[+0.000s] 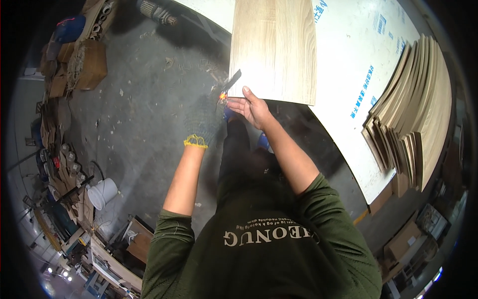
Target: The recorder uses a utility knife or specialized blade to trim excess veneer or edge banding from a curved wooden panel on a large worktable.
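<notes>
A pale wood-grain board point(274, 55) lies on the white sheet, its near end jutting past the sheet's edge. My bare right hand point(255, 110) grips the near left corner of this board, thumb on top and fingers stretched below the edge. My left hand point(203, 117) wears a grey knit glove with a yellow cuff and blends into the floor behind it. It is closed on a dark, flat, file-like tool point(233, 79) with a red and yellow part near the hand. The tool slants against the board's left edge at that corner. What kind of tool it is stays unclear.
The large white sheet point(343, 65) with blue print bears a fanned stack of narrow wood panels point(408, 114) at right. On the grey floor to the left stand a white bucket point(102, 193) and a cardboard box point(92, 65). Offcuts and clutter line the left side.
</notes>
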`<state>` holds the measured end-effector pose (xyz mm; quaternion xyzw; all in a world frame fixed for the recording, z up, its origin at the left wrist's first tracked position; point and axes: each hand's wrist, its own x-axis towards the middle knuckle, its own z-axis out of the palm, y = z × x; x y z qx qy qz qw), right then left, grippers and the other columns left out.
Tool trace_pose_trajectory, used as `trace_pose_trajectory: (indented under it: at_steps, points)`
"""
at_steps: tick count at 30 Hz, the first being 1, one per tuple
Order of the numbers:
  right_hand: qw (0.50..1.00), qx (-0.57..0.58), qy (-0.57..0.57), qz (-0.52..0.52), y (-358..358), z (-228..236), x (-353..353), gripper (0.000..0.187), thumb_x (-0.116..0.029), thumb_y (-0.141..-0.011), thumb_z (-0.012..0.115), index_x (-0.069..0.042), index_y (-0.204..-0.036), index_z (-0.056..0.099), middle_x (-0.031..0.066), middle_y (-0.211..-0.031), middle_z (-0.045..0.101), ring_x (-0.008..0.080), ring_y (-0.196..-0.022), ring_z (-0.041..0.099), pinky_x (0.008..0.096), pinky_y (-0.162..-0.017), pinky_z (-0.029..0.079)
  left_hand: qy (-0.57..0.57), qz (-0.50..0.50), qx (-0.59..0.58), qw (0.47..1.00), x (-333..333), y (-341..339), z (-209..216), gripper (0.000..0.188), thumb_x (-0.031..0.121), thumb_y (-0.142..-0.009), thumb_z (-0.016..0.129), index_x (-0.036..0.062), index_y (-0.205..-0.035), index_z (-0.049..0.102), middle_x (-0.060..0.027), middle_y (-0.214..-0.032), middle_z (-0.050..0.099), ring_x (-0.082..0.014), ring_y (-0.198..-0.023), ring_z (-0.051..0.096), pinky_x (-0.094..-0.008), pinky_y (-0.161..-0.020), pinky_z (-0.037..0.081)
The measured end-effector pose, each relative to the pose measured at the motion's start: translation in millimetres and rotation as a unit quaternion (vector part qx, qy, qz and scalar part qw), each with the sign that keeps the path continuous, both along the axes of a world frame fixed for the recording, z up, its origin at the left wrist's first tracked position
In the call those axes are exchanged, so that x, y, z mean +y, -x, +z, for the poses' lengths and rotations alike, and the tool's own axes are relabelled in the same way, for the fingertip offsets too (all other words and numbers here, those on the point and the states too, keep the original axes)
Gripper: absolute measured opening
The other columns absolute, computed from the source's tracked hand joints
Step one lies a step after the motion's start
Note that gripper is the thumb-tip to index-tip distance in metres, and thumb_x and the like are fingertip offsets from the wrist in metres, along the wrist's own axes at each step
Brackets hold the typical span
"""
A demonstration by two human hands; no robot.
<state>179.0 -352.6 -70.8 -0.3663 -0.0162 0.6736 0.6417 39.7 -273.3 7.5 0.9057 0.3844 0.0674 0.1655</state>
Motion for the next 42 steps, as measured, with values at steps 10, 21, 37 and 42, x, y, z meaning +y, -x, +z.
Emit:
trace_pose_trajectory:
  at_steps: [10,21,37,42]
  points:
    - [1.000,-0.009,-0.003,0.001,1,0,2,0.064,-0.047,-0.099,0.046,0.004,-0.136,0.036,0.0251,-0.127,0.054,0.0324,-0.116,0.057,0.0411,-0.102,0.042,0.057,0.013,0.052,0.997,14,-5,-3,0.036,0.032,-0.095,0.051,0.0131,-0.125,0.059,-0.0193,-0.106,0.065,-0.0370,-0.094,0.062,-0.0462,-0.078,0.050]
    - [1.000,0.001,-0.006,0.010,0,1,1,0.061,-0.045,-0.099,0.046,0.003,-0.137,0.038,0.0229,-0.127,0.055,0.0327,-0.115,0.058,0.0398,-0.099,0.045,0.015,-0.009,0.003,1.000,22,-10,-5,0.038,0.036,-0.096,0.050,0.0137,-0.126,0.059,-0.0189,-0.106,0.065,-0.0361,-0.093,0.063,-0.0455,-0.078,0.050]
    - [0.999,-0.008,-0.039,0.020,-5,-6,-3,0.052,-0.037,-0.102,0.041,0.001,-0.137,0.038,0.0202,-0.125,0.057,0.0303,-0.113,0.059,0.0389,-0.098,0.046,0.100,0.018,0.032,0.994,26,-27,6,0.041,0.035,-0.097,0.049,0.0121,-0.130,0.055,-0.0193,-0.110,0.064,-0.0368,-0.098,0.061,-0.0445,-0.082,0.049]
    - [0.997,-0.004,-0.072,0.006,-1,1,-1,0.051,-0.035,-0.103,0.041,0.002,-0.138,0.037,0.0201,-0.127,0.056,0.0307,-0.115,0.058,0.0402,-0.100,0.045,0.101,-0.001,-0.020,0.995,39,-32,11,0.042,0.033,-0.096,0.049,0.0090,-0.130,0.055,-0.0198,-0.114,0.062,-0.0373,-0.103,0.059,-0.0450,-0.086,0.047]
